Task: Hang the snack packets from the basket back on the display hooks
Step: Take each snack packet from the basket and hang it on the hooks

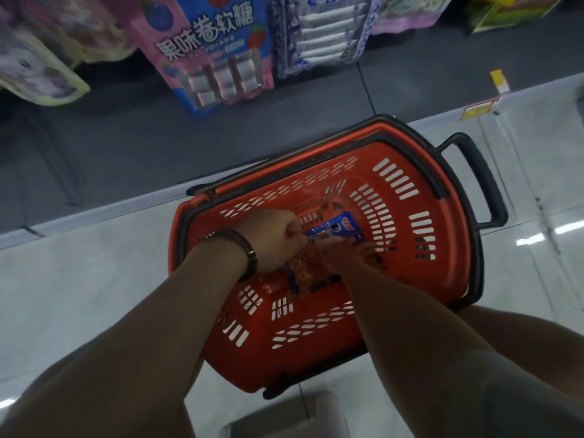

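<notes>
basket (442,172) on floor, under hung packets (218,58) | left hand (275,238) fingers curled, pinching blue packet (343,229) edge, likely to lift it out | right hand (350,259) beside it in basket, grip unclear

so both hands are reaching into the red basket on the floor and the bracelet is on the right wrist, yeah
Not quite: the head view shows the dark bracelet on the left wrist, behind the left hand, which appears to pinch the blue packet. The rest holds: the left hand and right hand both reach into the red basket on the floor.
</notes>
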Action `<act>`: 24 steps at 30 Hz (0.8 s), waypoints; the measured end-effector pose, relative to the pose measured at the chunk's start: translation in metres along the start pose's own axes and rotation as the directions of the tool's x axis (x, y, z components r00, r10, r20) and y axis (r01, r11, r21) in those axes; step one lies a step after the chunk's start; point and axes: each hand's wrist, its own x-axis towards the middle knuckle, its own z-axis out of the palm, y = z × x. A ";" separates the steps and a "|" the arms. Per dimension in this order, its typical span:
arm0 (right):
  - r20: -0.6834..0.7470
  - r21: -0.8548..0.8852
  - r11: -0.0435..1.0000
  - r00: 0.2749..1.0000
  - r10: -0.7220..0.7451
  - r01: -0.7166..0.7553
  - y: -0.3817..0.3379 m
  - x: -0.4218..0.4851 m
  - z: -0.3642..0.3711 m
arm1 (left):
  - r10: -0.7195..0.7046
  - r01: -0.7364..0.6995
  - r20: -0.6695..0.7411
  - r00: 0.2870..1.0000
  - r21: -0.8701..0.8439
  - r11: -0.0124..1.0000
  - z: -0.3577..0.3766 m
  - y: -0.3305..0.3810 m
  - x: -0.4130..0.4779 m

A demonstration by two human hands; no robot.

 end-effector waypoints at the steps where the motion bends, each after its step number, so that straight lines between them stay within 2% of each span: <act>1: -0.034 0.061 0.997 0.998 0.047 -0.045 0.001 -0.011 -0.004 | -0.002 0.002 0.007 1.000 -0.012 1.000 0.001 0.000 0.001; 6: -0.145 0.024 0.999 0.989 0.034 -0.031 0.006 -0.042 -0.034 | -0.002 0.003 0.033 0.999 -0.019 1.000 0.002 0.002 0.002; 8: -0.251 0.134 0.990 0.964 0.086 -0.054 0.009 -0.046 -0.038 | 0.009 -0.008 0.038 0.999 -0.020 1.000 0.000 0.004 0.002; 9: -0.260 0.179 0.983 0.962 0.082 -0.036 0.011 -0.048 -0.040 | 0.016 -0.015 0.033 0.999 -0.014 1.000 -0.002 0.005 0.000; 15: -0.151 0.178 0.970 0.978 -0.141 0.167 0.018 -0.067 -0.061 | 0.015 -0.015 0.009 1.000 -0.017 1.000 -0.007 0.004 -0.010; 18: -0.100 0.317 0.920 0.973 -0.210 0.231 0.017 -0.097 -0.083 | -0.014 0.014 -0.013 1.000 0.001 1.000 -0.007 -0.012 -0.018; 21: -0.130 0.388 0.863 0.946 -0.296 0.323 0.025 -0.140 -0.101 | -0.028 0.029 -0.039 0.999 0.026 0.999 -0.007 -0.027 -0.031; 24: -0.228 0.409 0.814 0.910 -0.347 0.413 0.037 -0.188 -0.117 | -0.042 0.037 -0.110 0.993 -0.049 0.998 -0.013 -0.028 -0.056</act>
